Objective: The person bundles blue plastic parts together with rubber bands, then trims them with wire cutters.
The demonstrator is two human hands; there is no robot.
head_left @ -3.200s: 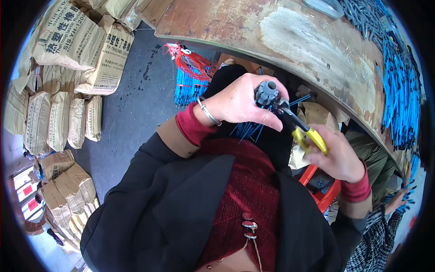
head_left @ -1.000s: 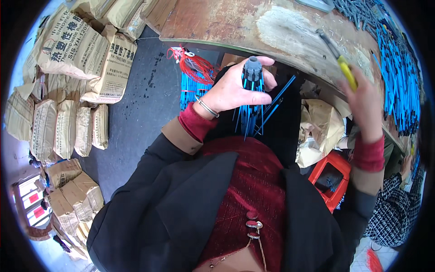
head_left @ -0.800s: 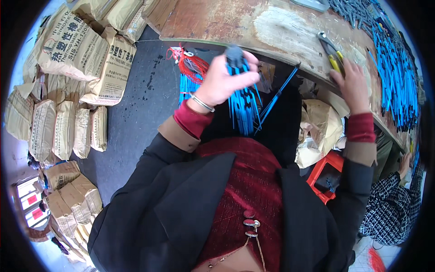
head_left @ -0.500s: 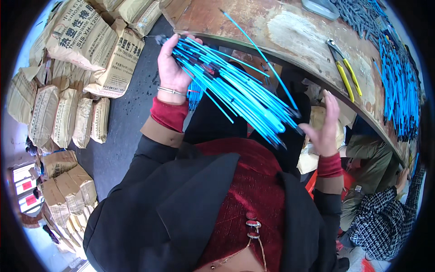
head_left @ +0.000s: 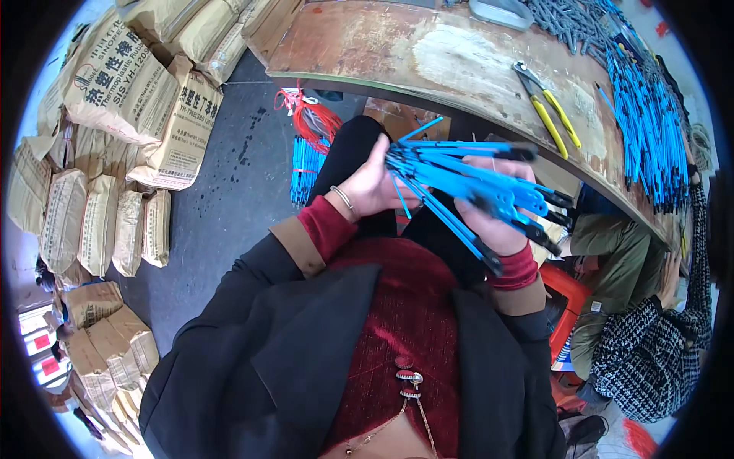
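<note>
1. The left hand point(head_left: 372, 183) is closed around one end of a bundle point(head_left: 466, 187) of thin blue rods with black tips, just above the lap near picture centre.
2. The right hand point(head_left: 493, 222) cups the bundle's other end from below, fingers curled about the black tips. Its grip is partly hidden, so how tightly it holds is hard to say.
3. The rods fan out toward 3 o'clock and are not yet squared up. Judging by that, gathering looks done and aligning looks left.
4. Many more blue rods point(head_left: 650, 115) lie loose on the bench point(head_left: 397, 46) at 2 o'clock, so much stock seems unhandled.
5. Pliers point(head_left: 547, 103) with yellow grips lie on the bench at 1 o'clock, untouched.
6. The rods look like smooth, stiff plastic, straight and slim. The bench top is worn, stained wood with a curved edge.
7. Another blue bundle tied with red cord point(head_left: 310, 126) sits on the floor at 11 o'clock.
8. Tan paper sacks point(head_left: 115, 115) are stacked at 9 to 10 o'clock.
9. Another person in a checked sleeve point(head_left: 650, 344) sits at 4 o'clock.
</note>
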